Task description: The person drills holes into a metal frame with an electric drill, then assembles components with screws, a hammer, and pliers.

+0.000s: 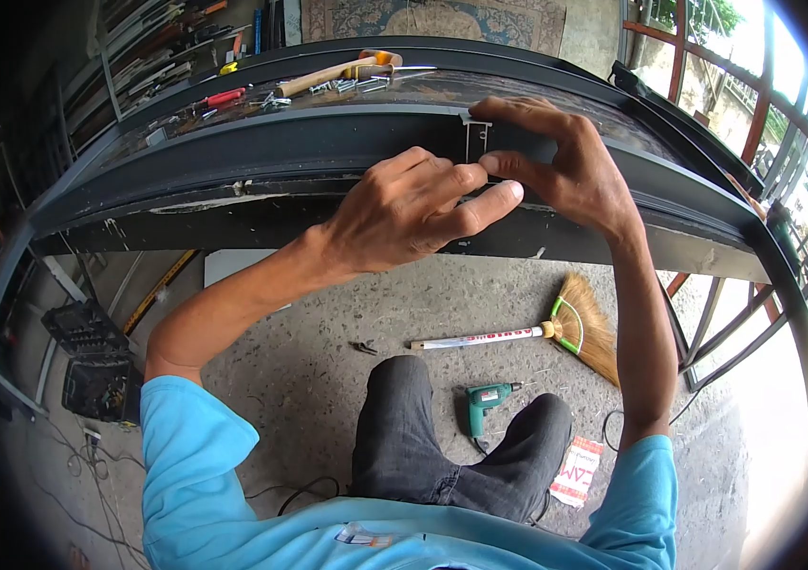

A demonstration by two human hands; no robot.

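Observation:
A narrow light-edged rectangular piece [477,142], perhaps the end of a metal profile, stands against the inner face of a dark metal frame bar [309,142]. My right hand [570,166] holds this piece from the right, index finger at its top and thumb near its bottom. From the left, my left hand [413,204] meets it at the lower end with curled fingers, the fingertips close to my right thumb. Whatever my left fingers pinch is hidden behind them.
Behind the bar lie a hammer [328,76], a yellow-handled screwdriver [371,71], loose screws [357,85] and a red-handled tool [224,98]. On the floor are a green drill [488,399], a broom [580,323], a black toolbox [100,385] and cables.

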